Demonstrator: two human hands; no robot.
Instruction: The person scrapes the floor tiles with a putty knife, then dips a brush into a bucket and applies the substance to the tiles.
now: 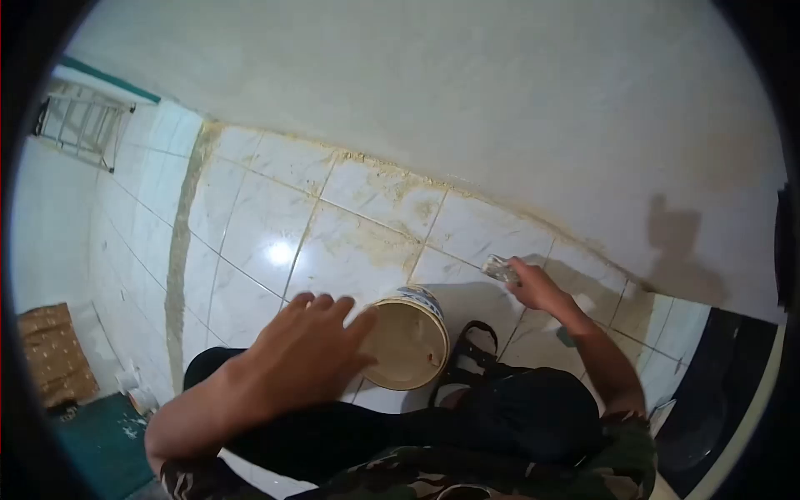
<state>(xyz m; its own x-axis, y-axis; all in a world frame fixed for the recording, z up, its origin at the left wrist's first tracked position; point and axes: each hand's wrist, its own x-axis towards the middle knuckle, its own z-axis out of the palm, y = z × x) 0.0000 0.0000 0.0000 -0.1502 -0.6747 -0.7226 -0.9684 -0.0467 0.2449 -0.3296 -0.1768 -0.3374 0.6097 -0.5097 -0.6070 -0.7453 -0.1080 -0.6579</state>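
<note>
Head view, looking down at a tiled floor [267,225] where it meets a pale wall [467,92] running across the upper frame; yellowish residue stains the joint line and nearby tiles. Left hand [304,350] sits at centre-left of the frame, fingers spread and loosely extended, holding nothing, its fingertips [360,321] at or just over the rim of a small cream-coloured bucket [408,342]; whether they touch the rim cannot be told. The bucket stands at frame centre, tilted with its open mouth toward the camera, a blue-patterned band along its top edge. Right hand [533,287], right of centre, is closed around a small flat pale tool [500,268], pressed against or just above the tile near the wall base; the tool is too blurred to identify. A black sandal [471,350] shows just right of the bucket. Dark trousers and a camouflage garment fill the lower frame. A brown cardboard piece [50,350] lies at lower left.
</note>
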